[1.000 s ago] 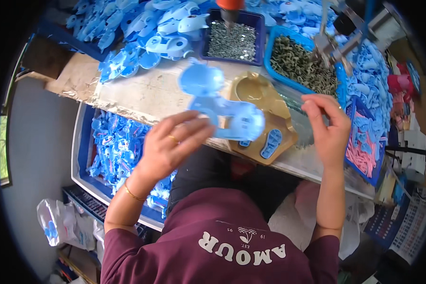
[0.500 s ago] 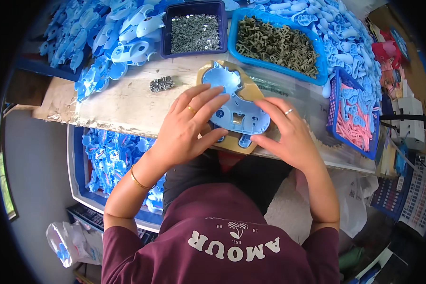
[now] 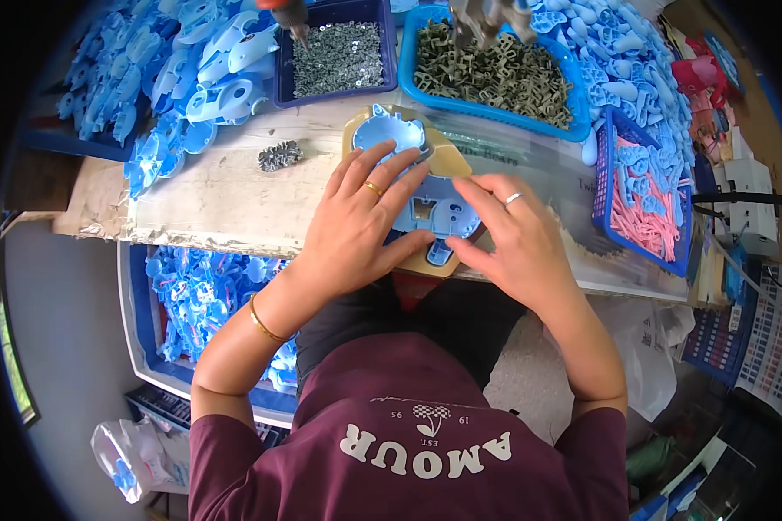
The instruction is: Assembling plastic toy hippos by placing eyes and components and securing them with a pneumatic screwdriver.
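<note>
A light blue plastic toy shell [image 3: 389, 132], rounded at its far end, lies hollow side up in a tan fixture [image 3: 447, 158] at the table's front edge. My left hand [image 3: 361, 217] is open over the shell's left side, its fingers spread across the middle and its thumb near the lower part. At the right rim, my right hand [image 3: 517, 239] has its index finger and thumb apart, close to or touching the shell. The other right fingers curl loosely. Both hands hide parts of the shell; nothing shows held in either.
Behind are a dark tray of small metal pieces [image 3: 337, 56] and a blue basket of metal clips [image 3: 495, 82]. A red-bodied tool tip [image 3: 291, 17] hangs above. Metal pieces [image 3: 280, 156] lie left. Blue parts [image 3: 148, 65] heap at the back; a purple basket [image 3: 621, 204] stands right.
The view has shifted slightly, and the tool tip and a blurred metal part now show at the top. My left hand has slid right over the shell, covering more of its middle.
</note>
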`<control>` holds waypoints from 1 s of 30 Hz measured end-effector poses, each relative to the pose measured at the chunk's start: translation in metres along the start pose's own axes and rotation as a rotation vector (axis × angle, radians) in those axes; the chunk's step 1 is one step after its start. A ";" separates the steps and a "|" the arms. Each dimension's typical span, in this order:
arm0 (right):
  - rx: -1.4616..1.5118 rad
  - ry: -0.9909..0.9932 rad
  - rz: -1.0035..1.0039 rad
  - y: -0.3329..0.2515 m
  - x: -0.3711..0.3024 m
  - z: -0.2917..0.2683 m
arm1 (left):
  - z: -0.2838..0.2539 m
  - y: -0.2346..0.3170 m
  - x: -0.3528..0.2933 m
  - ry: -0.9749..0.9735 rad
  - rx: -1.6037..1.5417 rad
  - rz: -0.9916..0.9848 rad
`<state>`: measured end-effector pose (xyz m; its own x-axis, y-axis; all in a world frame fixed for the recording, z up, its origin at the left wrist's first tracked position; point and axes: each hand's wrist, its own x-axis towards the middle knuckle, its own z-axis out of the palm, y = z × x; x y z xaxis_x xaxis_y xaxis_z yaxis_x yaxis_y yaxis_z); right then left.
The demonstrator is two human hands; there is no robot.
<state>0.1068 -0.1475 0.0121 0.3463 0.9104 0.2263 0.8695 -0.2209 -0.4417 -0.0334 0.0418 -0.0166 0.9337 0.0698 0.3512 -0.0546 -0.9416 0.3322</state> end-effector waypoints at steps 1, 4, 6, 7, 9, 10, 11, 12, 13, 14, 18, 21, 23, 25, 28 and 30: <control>-0.004 0.004 0.000 -0.001 0.000 -0.001 | 0.000 0.000 0.000 -0.006 -0.010 -0.007; -0.052 -0.041 -0.007 -0.001 0.002 -0.003 | 0.001 -0.001 0.001 -0.013 -0.025 -0.004; -0.077 -0.049 0.005 -0.001 0.004 -0.004 | 0.001 -0.001 0.003 -0.010 -0.030 0.007; -0.083 -0.046 0.007 0.002 0.006 -0.008 | 0.002 -0.001 0.002 -0.023 -0.014 -0.003; 0.203 -0.122 0.059 0.016 0.016 -0.020 | 0.001 -0.001 0.002 -0.030 0.001 -0.002; 0.199 -0.115 0.060 0.027 0.024 -0.024 | 0.001 -0.001 0.001 -0.033 0.003 -0.009; 0.190 -0.047 0.142 0.043 0.036 -0.029 | 0.000 -0.001 0.001 -0.035 0.007 -0.018; 0.182 0.021 0.227 0.059 0.050 -0.034 | 0.001 0.000 0.000 -0.033 0.009 -0.010; 0.057 0.187 0.179 0.081 0.061 -0.034 | 0.001 0.001 0.001 -0.025 0.004 -0.009; -0.036 0.256 0.198 0.100 0.073 -0.035 | 0.001 0.002 0.002 -0.016 0.002 -0.011; -0.213 0.271 0.083 0.142 0.117 -0.014 | 0.002 0.003 0.001 -0.013 0.012 -0.008; -0.395 0.232 0.028 0.156 0.134 0.001 | 0.003 0.001 0.000 -0.018 -0.010 -0.019; -0.332 0.228 0.087 0.169 0.135 -0.003 | 0.003 0.002 0.002 -0.020 -0.007 -0.014; -0.183 0.233 0.160 0.174 0.132 -0.018 | 0.002 0.002 0.002 -0.023 -0.006 -0.016; 0.554 0.140 0.492 0.171 0.126 -0.037 | -0.003 0.001 0.003 -0.029 -0.020 -0.014; 0.622 0.138 0.509 0.162 0.112 -0.045 | -0.008 0.002 0.007 -0.029 -0.036 -0.003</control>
<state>0.3025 -0.0968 0.0054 0.7218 0.6906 -0.0450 0.2536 -0.3244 -0.9113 -0.0295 0.0435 -0.0061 0.9438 0.0623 0.3246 -0.0641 -0.9290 0.3645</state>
